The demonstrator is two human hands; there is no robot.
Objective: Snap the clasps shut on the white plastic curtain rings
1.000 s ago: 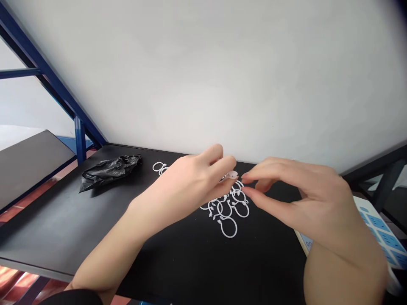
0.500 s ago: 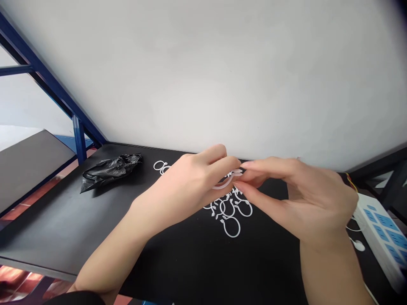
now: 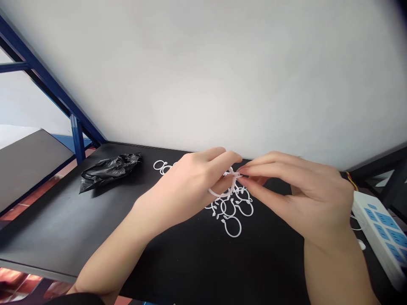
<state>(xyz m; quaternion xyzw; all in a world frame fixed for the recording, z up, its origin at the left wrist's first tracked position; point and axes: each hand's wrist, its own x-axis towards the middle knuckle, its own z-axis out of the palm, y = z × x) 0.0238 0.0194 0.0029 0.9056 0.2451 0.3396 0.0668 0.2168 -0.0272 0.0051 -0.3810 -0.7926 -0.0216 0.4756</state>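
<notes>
A white plastic curtain ring (image 3: 221,195) is held between my two hands above the black table. My left hand (image 3: 190,186) is closed round the ring's left side, its fingers partly hiding it. With thumb and fingertips, my right hand (image 3: 302,190) pinches the ring's clasp end. Below the hands lies a loose pile of similar white rings (image 3: 241,228), several with their clasps unfastened. Left of my left hand, a few more rings (image 3: 154,166) lie on the table, partly covered by the hand; the nearest visible one looks fastened.
A crumpled black plastic bag (image 3: 110,171) lies at the table's back left. To the right is a white power strip (image 3: 369,216) with blue sockets, a white earphone (image 3: 361,244) beside it. A pale wall (image 3: 222,76) rises behind, and a blue metal frame (image 3: 78,137) stands left.
The held ring has tilted so more of its loop shows below my left fingers. My right fingers have straightened and shifted slightly at the clasp.
</notes>
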